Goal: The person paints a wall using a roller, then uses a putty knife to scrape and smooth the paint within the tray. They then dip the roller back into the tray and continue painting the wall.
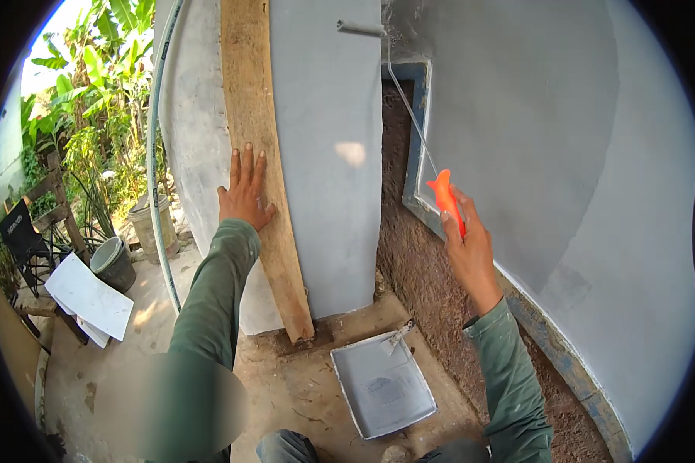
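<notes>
My left hand (245,193) lies flat with fingers spread on a long wooden plank (251,77), which leans upright against a grey pillar (324,216). My right hand (469,251) is wrapped round the orange handle of a paint roller (446,199). Its thin wire frame reaches up and left, and the small grey roller head touches the pillar's face near the top right edge. Below, on the ground between my arms, sits a square paint tray (363,363) coated in grey, with a paint-smeared piece at its upper right corner.
A hose (154,154) runs down left of the pillar. Further left are buckets (113,264), white sheets (91,297) and a dark chair (25,231). On the right, a wall (517,131) is partly darker grey, with a blue-grey border (418,116) along its edge.
</notes>
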Available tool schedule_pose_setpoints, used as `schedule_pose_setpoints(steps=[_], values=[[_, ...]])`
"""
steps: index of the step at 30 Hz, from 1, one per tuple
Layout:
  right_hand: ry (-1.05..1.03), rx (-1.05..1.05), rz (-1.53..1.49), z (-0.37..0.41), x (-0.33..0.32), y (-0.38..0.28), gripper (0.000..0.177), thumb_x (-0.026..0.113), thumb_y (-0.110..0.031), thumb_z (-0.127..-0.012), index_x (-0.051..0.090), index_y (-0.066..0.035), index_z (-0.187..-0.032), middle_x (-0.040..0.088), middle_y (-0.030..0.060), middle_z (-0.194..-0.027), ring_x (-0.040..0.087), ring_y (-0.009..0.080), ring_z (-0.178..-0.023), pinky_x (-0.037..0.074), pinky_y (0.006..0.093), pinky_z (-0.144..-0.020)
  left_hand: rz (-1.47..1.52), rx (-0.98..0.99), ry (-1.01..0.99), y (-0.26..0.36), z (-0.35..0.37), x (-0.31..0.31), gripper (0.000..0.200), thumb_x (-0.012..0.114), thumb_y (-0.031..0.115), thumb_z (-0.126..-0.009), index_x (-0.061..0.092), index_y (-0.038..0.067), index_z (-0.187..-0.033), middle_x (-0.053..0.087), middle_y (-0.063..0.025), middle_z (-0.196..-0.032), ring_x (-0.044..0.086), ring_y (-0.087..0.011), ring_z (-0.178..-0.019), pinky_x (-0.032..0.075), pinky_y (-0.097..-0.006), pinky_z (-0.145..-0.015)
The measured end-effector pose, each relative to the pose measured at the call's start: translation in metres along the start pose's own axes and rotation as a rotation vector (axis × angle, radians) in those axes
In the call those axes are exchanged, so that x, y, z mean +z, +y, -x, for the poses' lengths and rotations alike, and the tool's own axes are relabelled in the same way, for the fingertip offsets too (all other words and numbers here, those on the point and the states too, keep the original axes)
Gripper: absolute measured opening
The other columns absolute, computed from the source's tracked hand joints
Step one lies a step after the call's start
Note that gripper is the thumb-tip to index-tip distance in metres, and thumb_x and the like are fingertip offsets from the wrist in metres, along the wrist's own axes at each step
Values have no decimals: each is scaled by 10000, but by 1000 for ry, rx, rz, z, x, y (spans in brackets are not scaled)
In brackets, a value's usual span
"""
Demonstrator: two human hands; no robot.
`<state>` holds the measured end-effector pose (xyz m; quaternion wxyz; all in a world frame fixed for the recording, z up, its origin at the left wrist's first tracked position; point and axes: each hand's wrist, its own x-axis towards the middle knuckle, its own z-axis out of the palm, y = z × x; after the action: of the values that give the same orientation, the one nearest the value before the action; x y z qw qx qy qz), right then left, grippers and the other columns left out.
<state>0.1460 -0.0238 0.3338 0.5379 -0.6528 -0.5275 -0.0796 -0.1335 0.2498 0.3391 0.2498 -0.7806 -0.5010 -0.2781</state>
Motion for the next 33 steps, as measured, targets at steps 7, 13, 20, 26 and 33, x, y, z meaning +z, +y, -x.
schedule_pose_setpoints(steps=[7,13,20,26,33], values=[[-17,101,-24,-76,-31,-66,468,519,-318,-1053,500,-126,-1480,561,50,-684,517,122,-469,432,317,-421,18,6,-1,-2,3,-2,1138,851,371,-768,164,233,-1665,26,-26,-1751,28,-272,-1615,497,-617,-1025],[6,38,-40,-136,-49,-109,497,524,-335,-1048,486,-141,-1503,535,42,-661,492,116,-463,411,303,-412,28,9,-2,-3,3,-1,1148,847,363,-770,143,242,-1669,23,-16,-1752,26,-266,-1615,505,-609,-1014],[17,-27,-113,-213,-65,-152,544,552,-345,-1040,453,-118,-1524,562,73,-746,454,107,-513,391,279,-454,51,7,-4,-6,3,-1,1148,848,373,-770,141,259,-1668,23,4,-1752,25,-248,-1615,502,-613,-1030],[130,-122,-59,-198,-72,-150,514,550,-343,-1046,477,-130,-1509,531,40,-663,466,117,-463,394,292,-437,34,-1,-67,-7,2,-7,1159,846,398,-778,118,271,-1671,-5,19,-1753,3,-231,-1615,494,-593,-1045],[55,35,-43,3,-54,-41,451,542,-257,-1069,499,-130,-1500,556,24,-704,492,88,-507,424,294,-478,15,14,-91,-9,1,-8,1171,845,419,-779,105,275,-1675,-23,21,-1755,-7,-227,-1616,492,-572,-1036]])
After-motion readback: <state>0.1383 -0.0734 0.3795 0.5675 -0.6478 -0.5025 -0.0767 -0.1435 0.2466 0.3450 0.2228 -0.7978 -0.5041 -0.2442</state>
